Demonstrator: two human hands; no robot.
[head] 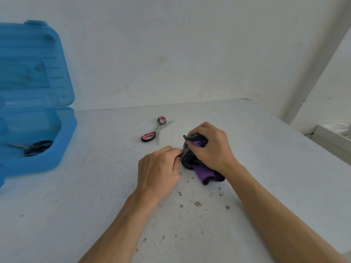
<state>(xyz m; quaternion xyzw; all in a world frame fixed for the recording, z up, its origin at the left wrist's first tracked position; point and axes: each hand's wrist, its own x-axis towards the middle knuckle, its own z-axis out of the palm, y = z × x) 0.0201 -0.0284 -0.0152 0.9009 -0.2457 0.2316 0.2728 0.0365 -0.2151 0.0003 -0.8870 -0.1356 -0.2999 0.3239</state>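
A bare workshop corner: white walls (171,54), stained white table (76,205), open blue tool case (28,130).

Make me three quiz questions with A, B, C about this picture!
1. Where do the black-handled scissors lie?
A. in the blue case
B. on the floor
C. in a hand
2. How many pairs of scissors show?
A. one
B. two
C. four
3. What is the right hand doing?
A. lying flat
B. cutting paper
C. gripping the purple-and-black bundle
Answers: 1 A, they rest in the case's lower half; 2 B, the pink-handled scissors lie on the table too; 3 C, its fingers curl round the bundle.
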